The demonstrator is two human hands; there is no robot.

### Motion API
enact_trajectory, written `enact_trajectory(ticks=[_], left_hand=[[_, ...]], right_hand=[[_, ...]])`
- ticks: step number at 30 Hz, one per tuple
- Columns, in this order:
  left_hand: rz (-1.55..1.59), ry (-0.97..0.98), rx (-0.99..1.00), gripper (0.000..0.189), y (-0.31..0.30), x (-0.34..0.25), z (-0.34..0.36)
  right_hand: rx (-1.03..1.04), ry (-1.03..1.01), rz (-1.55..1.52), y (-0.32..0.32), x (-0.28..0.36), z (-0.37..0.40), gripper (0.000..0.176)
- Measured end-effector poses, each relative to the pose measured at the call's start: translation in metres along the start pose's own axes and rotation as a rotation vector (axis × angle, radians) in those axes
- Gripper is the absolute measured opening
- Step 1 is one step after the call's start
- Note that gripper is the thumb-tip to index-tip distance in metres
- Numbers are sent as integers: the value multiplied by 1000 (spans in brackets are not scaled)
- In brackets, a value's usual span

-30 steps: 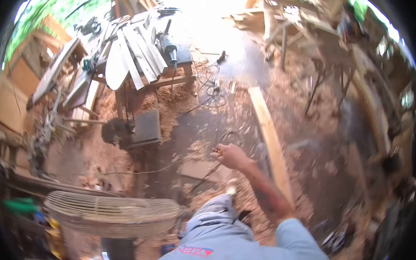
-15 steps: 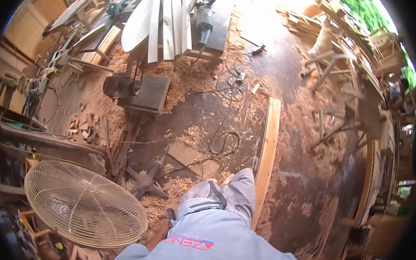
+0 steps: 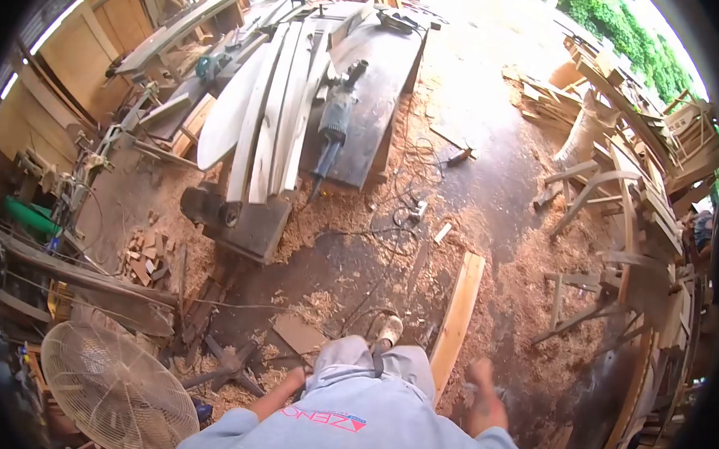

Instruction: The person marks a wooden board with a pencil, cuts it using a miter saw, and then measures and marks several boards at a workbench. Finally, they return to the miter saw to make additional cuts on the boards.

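Observation:
My left hand [image 3: 293,379] hangs beside my left hip with its fingers curled; a small dark shape shows at them, too small to name. Out to the right of my body, my right hand [image 3: 480,375] swings low, smeared by motion, its fingers indistinct. It is nearest to a long wooden plank [image 3: 458,315] lying on the floor along my right leg. One shoe [image 3: 390,330] shows ahead of my knees.
A workbench [image 3: 373,115] ahead carries long pale boards [image 3: 277,114] and a power tool [image 3: 336,122]. A wire-caged fan [image 3: 119,391] stands at left. Cables [image 3: 404,219] and shavings cover the floor. Wooden frames [image 3: 588,289] and stacked timber [image 3: 618,100] line the right.
My view has tilted up, showing more of the workbench. My right hand has come into view, and my left hand shows more fully. One foot now shows ahead.

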State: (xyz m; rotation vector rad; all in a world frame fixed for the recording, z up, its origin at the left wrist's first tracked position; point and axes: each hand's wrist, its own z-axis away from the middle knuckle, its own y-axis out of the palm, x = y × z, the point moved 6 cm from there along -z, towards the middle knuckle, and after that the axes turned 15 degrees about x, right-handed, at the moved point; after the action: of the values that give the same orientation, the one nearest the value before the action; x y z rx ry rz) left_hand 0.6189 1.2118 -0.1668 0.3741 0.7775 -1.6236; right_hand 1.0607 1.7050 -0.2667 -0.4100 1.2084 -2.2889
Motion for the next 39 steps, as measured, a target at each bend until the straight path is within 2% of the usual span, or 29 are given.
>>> enact_trajectory(ticks=[1,2,3,4,5,6,9,10,11,13,15,17,18,19,20,21,23,24,25,27,28,31,32,33,34,35,37,38,39], left_hand=[[50,-28,-184,29,-22,-17,-15],[314,-73,-156,31,-52,-64,-3],[334,-85,-174,31,-69,-94,5],[595,-40,-266,28,-85,-114,7],[858,12,-360,24,-95,-129,9],[860,9,-364,35,-102,-143,15],[815,-77,-420,33,-71,-95,-9],[712,-191,-469,32,-59,-81,-12],[613,-312,-508,32,-46,-69,-9],[615,-471,-411,33,-27,-55,-6],[628,-636,-404,33,25,16,-41],[692,-820,-675,32,42,4,-29],[762,-850,-684,32,61,0,-32],[582,-692,-622,30,59,-4,-49],[390,-536,-558,29,55,-17,-59],[425,-563,-583,29,43,-41,-57],[1244,-613,-655,26,31,-101,-50],[1275,-534,-764,23,51,-96,-72],[1315,-560,-786,23,64,-101,-75],[803,-289,-1011,24,66,-147,-79],[846,-323,-1028,24,87,-170,-79],[1728,-607,-999,27,162,-237,-80],[1715,-802,-1028,27,172,-271,-82],[1687,-1003,-1042,26,189,-309,-86],[1619,-1018,-794,25,190,-345,-95],[1539,-1020,-545,24,197,-375,-106],[1323,-958,-291,20,259,-395,-181],[1349,-959,-294,20,275,-403,-198],[807,-643,-583,20,247,-419,-214]], right_hand=[[54,217,-537,-121,29,-10,33],[-140,155,-475,-236,78,-11,36],[-172,100,-404,-270,78,-60,38],[-136,113,-498,-364,138,-42,43],[-177,46,-479,-400,158,-75,46],[-215,-23,-460,-429,178,-105,49],[-249,-266,-465,-511,266,-186,46],[-279,-375,-474,-537,301,-207,44],[-300,-484,-483,-554,332,-223,43],[-323,-583,-521,-586,382,-281,41],[-451,-629,-342,-628,426,-324,38],[-341,-684,-247,-665,466,-359,37],[-439,-744,-105,-682,484,-381,40],[-354,-748,-130,-697,502,-399,41],[-393,-772,-101,-711,519,-416,38],[-350,-743,-67,-727,541,-423,37],[-353,-820,-49,-749,578,-462,37],[-395,-879,-40,-757,592,-484,37],[-371,-839,9,-767,610,-498,38],[-336,-825,38,-781,636,-553,49],[-301,-766,48,-785,650,-561,54],[-246,-674,146,-780,691,-606,68],[-185,-770,328,-769,704,-640,73],[-161,-795,326,-756,715,-649,73],[-92,-872,187,-743,724,-654,73],[-23,-938,45,-731,728,-658,73],[-48,-938,66,-716,737,-679,78],[-117,-939,62,-712,736,-690,82],[-188,-947,60,-714,738,-696,86]])
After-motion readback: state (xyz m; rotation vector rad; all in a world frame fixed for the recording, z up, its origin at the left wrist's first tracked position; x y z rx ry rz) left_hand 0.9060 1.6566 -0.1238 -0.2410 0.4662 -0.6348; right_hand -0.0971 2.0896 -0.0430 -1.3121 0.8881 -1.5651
